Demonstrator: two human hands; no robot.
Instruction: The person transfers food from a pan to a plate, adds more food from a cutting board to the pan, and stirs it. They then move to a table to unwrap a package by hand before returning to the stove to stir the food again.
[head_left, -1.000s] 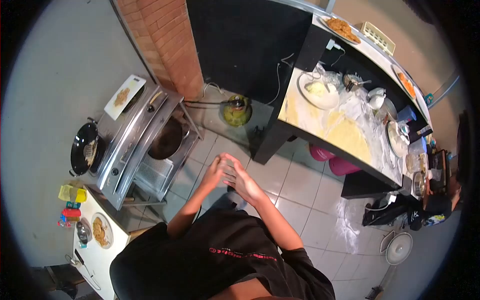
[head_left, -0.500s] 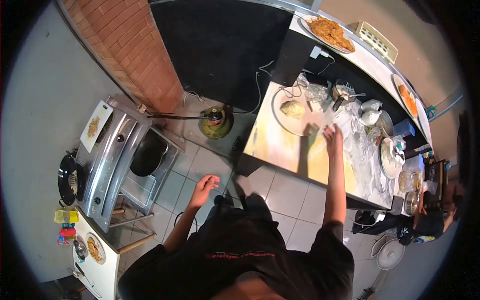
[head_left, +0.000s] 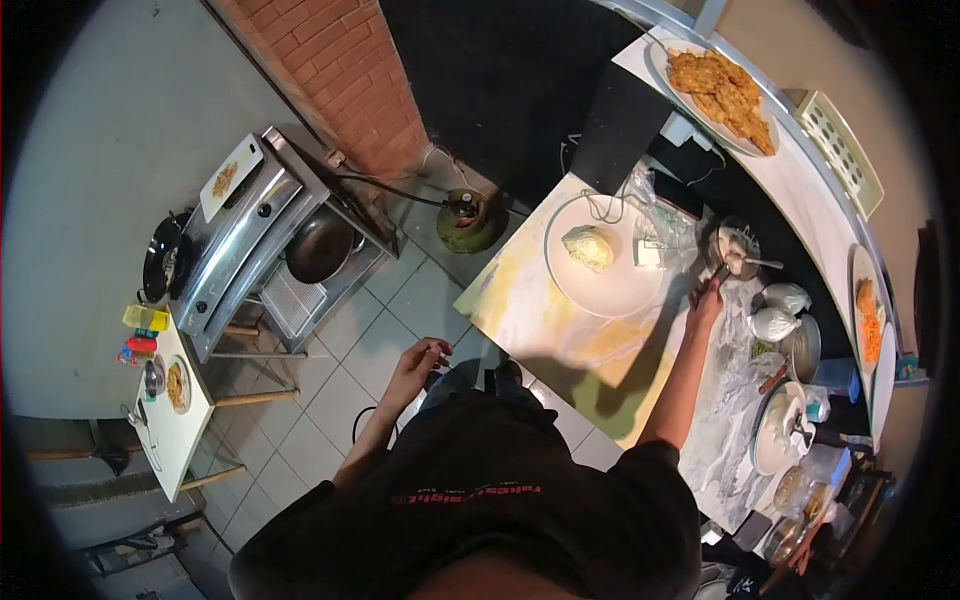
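Note:
My right hand reaches over the marble counter, its fingers closed at the dark handle of a pan that holds white powder and a spoon. Left of it lies a large round board with a pale dough-like lump on it and a small white block at its right edge, beside clear plastic. My left hand hangs over the tiled floor with nothing in it, its fingers loosely bent and apart.
A steel stove with a white board and a black wok stands at the left. A gas cylinder sits on the floor. Plates of fried food and orange shreds rest on the upper ledge.
My right hand has moved from over the counter's near part to the pan handle and closed there. The view has shifted toward the counter. My left hand stays low over the floor.

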